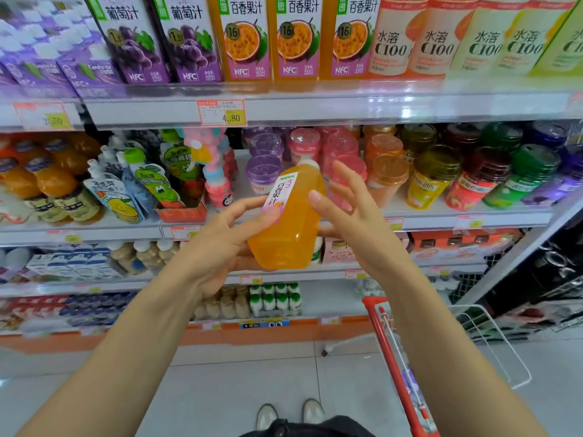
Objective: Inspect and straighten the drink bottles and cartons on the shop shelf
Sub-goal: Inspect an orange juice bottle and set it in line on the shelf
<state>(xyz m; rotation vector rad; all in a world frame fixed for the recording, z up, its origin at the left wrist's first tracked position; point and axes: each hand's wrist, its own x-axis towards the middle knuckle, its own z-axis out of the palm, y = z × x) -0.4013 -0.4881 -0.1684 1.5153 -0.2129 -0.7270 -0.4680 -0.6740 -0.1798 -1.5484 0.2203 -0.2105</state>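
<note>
A: What is the person holding right now?

B: The left hand (pixel 220 244) is cradling a passion-fruit juice bottle (pixel 288 222) from below and behind, fingers wrapping its lower body and thumb pressing on the label. The right hand (pixel 347 209) is hovering at the bottle's right side with fingers spread; only the thumb tip seems to be touching, so it is not gripping anything.

A: Where is the bottle sitting in the scene?

B: It is being held in the air in front of the middle shelf, off the shelving, tilting with its white cap away from the person and slightly right.

A: How is it likely to handle?

B: I am judging it full, so fairly heavy for its size. The clear plastic looks smooth and rigid enough, possibly a little slippery. Taking it around the waist, where the label gives some friction, looks safest, with one palm supporting the base.

A: Any writing coming through?

B: The bottle's label is reading 百香果汁. Above, the matching passion-fruit bottles on the top shelf (pixel 296 39) are showing 百香果汁, "16", "NFC" and 450ml. The grape juice bottles (pixel 157 42) are reading 葡萄汁, and the orange ones (pixel 407 42) 水溶C100. A price tag (pixel 222 112) is showing 4.80.
</note>
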